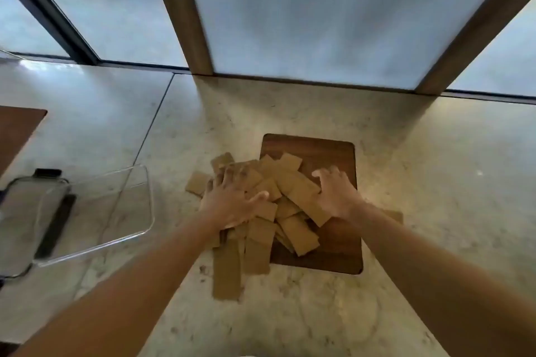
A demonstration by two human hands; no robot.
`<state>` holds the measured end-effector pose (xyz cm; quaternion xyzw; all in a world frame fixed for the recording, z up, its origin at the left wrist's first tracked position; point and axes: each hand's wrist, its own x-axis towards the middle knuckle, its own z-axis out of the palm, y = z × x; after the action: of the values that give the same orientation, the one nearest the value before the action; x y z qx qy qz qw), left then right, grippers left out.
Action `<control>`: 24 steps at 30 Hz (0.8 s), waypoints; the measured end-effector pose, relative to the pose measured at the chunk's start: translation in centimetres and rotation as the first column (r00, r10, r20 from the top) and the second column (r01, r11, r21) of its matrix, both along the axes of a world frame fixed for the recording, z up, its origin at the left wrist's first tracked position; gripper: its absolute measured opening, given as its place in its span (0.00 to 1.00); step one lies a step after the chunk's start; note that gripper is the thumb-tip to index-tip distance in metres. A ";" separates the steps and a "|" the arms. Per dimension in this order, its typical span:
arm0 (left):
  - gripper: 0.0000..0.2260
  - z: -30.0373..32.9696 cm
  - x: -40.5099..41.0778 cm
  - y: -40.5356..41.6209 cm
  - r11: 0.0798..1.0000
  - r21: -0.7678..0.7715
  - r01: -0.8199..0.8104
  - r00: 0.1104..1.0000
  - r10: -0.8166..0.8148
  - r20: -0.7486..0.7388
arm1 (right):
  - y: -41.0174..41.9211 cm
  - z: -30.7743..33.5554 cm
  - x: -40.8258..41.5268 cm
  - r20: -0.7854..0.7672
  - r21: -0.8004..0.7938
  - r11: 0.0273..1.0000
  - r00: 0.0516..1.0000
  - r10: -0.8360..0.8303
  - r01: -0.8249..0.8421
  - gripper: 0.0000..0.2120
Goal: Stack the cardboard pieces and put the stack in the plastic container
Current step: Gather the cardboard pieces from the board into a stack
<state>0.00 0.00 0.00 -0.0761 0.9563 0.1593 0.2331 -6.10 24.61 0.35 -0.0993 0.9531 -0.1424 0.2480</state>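
The left hand (232,197) lay flat, fingers spread, on the heap of cardboard pieces (269,206), and the right hand (336,197) pressed its far side with fingers loosely spread; neither gripped a piece. The heap sprawled half on the board (333,246) and half on the counter (435,182), with the empty container (145,182) well to the left. Sweeping both palms inward should gather the strays first; then the edges could be squared before lifting.

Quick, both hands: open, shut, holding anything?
Left hand: open, flat on the loose brown cardboard pieces.
Right hand: open, fingers spread on the same pile.
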 end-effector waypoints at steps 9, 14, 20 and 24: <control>0.42 -3.6 0.1 0.4 0.998 -0.018 0.066 0.987 -0.063 0.148 | -0.1 -5.3 1.9 0.080 0.018 0.969 0.965 -0.248 0.248 0.38; 0.33 -3.6 0.0 0.7 0.999 0.036 -0.038 0.999 0.038 0.003 | 0.7 -6.2 2.1 0.053 -0.111 0.919 0.925 -0.375 0.379 0.21; 0.23 -3.0 -0.2 2.6 0.695 0.564 -0.446 0.867 0.492 0.078 | -1.2 -4.5 3.3 0.414 -0.432 0.595 0.735 -0.537 0.678 0.13; 0.19 -3.2 -1.0 3.6 0.362 0.684 -0.633 0.759 0.463 0.458 | -5.4 -3.4 4.3 0.697 -0.472 0.437 0.628 -0.347 0.766 0.12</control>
<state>-1.02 3.60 -3.16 -0.2906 0.6642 0.6369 0.2621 -1.81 19.26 -3.00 0.1853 0.6817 -0.6104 0.3583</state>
